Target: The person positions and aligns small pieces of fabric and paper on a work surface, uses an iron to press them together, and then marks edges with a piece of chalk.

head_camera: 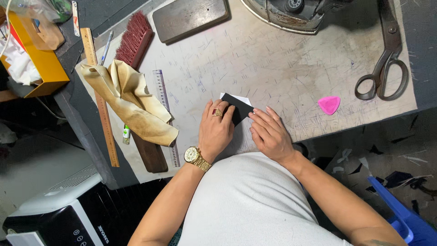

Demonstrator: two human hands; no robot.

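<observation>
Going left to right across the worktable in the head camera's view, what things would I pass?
Wooden ruler → tan cloth → left hand → black fabric piece → right hand → pink chalk → scissors.

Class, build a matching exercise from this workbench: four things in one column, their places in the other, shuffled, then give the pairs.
1. large metal scissors
2. pink triangular chalk
3. small black fabric piece
4. red-bristled brush

A. upper left, beside the wooden ruler
B. under both hands' fingertips
C. far right edge
D. right of the hands, below the scissors

Pairs: 1-C, 2-D, 3-B, 4-A
</observation>
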